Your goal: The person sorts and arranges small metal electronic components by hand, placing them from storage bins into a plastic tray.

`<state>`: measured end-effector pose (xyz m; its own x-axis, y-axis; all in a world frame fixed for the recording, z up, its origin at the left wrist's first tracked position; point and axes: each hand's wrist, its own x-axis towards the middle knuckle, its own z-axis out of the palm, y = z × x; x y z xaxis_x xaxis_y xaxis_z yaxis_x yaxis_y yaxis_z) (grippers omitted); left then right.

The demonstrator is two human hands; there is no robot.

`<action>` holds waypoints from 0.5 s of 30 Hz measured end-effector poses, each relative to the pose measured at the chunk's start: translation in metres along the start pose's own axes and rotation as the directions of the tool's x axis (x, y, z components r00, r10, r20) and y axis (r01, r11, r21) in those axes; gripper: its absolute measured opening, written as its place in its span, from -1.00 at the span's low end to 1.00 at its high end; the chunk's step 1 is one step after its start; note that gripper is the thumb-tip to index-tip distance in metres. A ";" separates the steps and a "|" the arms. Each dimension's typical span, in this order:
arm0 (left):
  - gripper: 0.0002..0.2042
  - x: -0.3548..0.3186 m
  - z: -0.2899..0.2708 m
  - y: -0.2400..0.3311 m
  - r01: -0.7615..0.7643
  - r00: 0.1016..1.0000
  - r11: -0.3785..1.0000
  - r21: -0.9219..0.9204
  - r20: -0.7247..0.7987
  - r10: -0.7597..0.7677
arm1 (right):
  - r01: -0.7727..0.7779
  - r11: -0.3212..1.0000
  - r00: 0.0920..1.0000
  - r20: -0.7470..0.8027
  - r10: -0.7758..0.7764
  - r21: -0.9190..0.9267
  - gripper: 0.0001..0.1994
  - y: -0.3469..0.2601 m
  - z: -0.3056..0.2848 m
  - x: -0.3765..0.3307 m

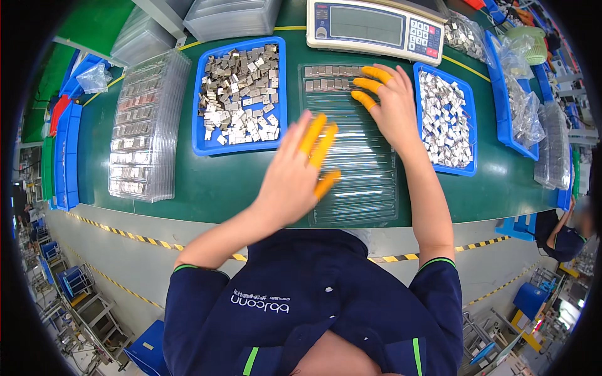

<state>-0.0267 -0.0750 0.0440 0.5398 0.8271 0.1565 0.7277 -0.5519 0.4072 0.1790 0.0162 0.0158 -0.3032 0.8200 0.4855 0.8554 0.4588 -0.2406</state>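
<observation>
Three yellow-covered digits show on the left hand point(291, 172), which is open, fingers loosely spread, over the left side of a clear ribbed tray point(357, 200). The tray lies on a green table point(251, 197), its near end close to the table's edge. Well to the left stands a stack of filled trays point(147, 135). Farther back, a left bin point(241, 149) and a right bin point(453, 169), both blue, hold loose metal pieces. At the tray's far end, the right hand point(367, 88) bends its fingertips beside two rows of parts point(329, 84); whether it grips one cannot be told. Beyond sits a scale point(351, 42).
</observation>
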 end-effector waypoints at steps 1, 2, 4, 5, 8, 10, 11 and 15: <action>-0.42 -0.010 0.001 0.005 0.002 1.000 1.000 -0.001 0.000 -0.002 | -0.069 0.997 0.997 -0.020 0.070 0.043 -0.80 0.005 -0.004 0.000; -0.38 -0.020 0.004 0.009 -0.050 0.995 0.995 -0.082 0.085 0.057 | -0.137 0.987 0.989 -0.038 0.140 0.086 -0.80 0.012 -0.010 -0.001; -0.34 -0.031 0.007 0.010 -0.083 0.981 0.983 -0.164 0.158 0.109 | -0.264 0.958 0.957 -0.095 0.275 0.116 -0.81 0.024 -0.032 -0.005; -0.33 -0.035 0.007 0.008 -0.130 0.968 0.984 -0.123 0.197 0.153 | -0.329 0.939 0.939 -0.074 0.337 0.102 -0.82 0.031 -0.041 -0.010; -0.35 -0.044 0.008 0.002 -0.176 0.947 0.980 -0.096 0.254 0.196 | -0.544 0.838 0.834 0.075 0.546 -0.051 -0.80 0.045 -0.069 -0.032; -0.39 -0.047 0.009 0.000 -0.244 0.921 0.967 -0.068 0.296 0.253 | -0.612 0.772 0.779 0.040 0.626 -0.169 -0.77 0.058 -0.076 -0.053; -0.39 -0.049 0.010 -0.001 -0.243 0.923 0.968 -0.066 0.292 0.252 | -0.609 0.775 0.782 0.039 0.623 -0.169 -0.77 0.067 -0.075 -0.061; -0.44 -0.053 0.005 -0.002 -0.271 0.925 0.963 0.003 0.279 0.259 | -0.694 0.690 0.687 0.095 0.720 -0.209 -0.74 0.078 -0.071 -0.072</action>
<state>-0.0552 -0.1182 0.0305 0.8060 0.5920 -0.0008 0.5554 -0.7556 0.3473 0.2972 -0.0318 0.0219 0.3676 0.9265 0.0808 0.8877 -0.3237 -0.3273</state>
